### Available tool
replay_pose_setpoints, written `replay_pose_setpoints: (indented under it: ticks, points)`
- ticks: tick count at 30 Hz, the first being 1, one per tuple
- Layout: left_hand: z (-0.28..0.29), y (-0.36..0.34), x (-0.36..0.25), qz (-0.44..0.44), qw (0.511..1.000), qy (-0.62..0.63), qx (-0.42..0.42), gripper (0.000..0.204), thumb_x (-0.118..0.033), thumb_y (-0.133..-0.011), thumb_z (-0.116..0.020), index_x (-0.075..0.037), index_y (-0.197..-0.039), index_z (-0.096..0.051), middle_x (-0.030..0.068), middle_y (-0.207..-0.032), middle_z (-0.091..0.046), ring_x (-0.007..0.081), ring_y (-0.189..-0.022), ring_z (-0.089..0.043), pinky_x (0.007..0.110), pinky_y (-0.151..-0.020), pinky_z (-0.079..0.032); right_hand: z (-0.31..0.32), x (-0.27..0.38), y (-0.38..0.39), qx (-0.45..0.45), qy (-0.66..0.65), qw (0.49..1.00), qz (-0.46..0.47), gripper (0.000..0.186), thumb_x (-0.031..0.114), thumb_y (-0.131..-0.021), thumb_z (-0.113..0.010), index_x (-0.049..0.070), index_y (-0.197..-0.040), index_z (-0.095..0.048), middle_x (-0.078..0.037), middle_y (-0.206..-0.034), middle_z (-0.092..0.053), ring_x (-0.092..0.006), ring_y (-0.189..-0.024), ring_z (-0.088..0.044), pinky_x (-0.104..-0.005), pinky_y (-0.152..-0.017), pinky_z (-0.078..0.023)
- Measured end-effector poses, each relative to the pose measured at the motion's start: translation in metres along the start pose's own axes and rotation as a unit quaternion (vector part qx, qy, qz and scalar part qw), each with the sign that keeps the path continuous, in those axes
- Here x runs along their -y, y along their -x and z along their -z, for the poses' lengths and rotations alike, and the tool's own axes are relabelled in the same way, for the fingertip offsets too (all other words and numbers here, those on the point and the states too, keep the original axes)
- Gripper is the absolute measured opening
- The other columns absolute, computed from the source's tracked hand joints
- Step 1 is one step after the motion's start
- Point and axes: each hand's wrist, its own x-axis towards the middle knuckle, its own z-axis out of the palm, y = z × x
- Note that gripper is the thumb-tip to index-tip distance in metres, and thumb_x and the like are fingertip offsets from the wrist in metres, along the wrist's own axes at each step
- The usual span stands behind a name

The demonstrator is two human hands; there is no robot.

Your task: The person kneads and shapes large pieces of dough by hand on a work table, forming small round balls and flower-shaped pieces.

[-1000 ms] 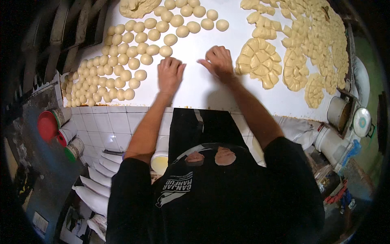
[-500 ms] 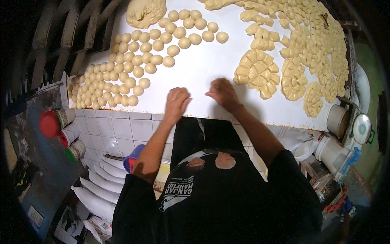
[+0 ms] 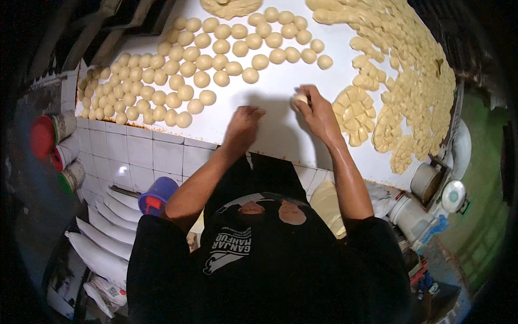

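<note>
The right hand (image 3: 318, 110) curls its fingers around a small pale dough piece (image 3: 300, 99), pressing it against the white table (image 3: 270, 135) near the front edge, roughly at the middle of that edge. The left hand (image 3: 243, 125) lies just beside it, palm down and cupped on the table top; whether it covers any dough cannot be told. Rolled dough balls (image 3: 178, 81) lie in close rows toward the left edge and run back across the middle of the table. Cut dough chunks (image 3: 356, 110) sit in a tight cluster just right of the right hand, with more spread along the right edge. A large dough lump (image 3: 231, 6) rests at the far edge
</note>
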Motion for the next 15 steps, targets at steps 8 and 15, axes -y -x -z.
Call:
replay_pose_setpoints:
  ticks: [8, 15]
  points:
    - [0.02, 0.024, -0.01, 0.032, 0.995, 0.094, 0.013, 0.061, -0.018, -0.089, -0.077, -0.004, -0.145, -0.054, 0.0196, -0.145, -0.055, 0.0396, -0.137, -0.053, 0.051, -0.115, -0.044, -0.096, 0.003, 0.003, -0.145, 0.035, 0.982, 0.111, 0.054, 0.028, -0.09, -0.079, -0.004, -0.126, -0.054, -0.025, -0.123, -0.058, -0.0433, -0.117, -0.056, -0.0501, -0.104, -0.045]
    - [0.04, 0.052, 0.003, 0.048, 0.998, 0.019, -0.026, 0.043, -0.012, -0.092, -0.073, -0.002, -0.132, -0.063, 0.0187, -0.132, -0.063, 0.038, -0.123, -0.062, 0.048, -0.106, -0.051, -0.107, -0.023, -0.033, -0.204, 0.215, 0.893, 0.34, 0.039, 0.041, -0.082, -0.084, 0.009, -0.095, -0.066, -0.013, -0.097, -0.065, -0.0346, -0.096, -0.062, -0.0481, -0.085, -0.048]
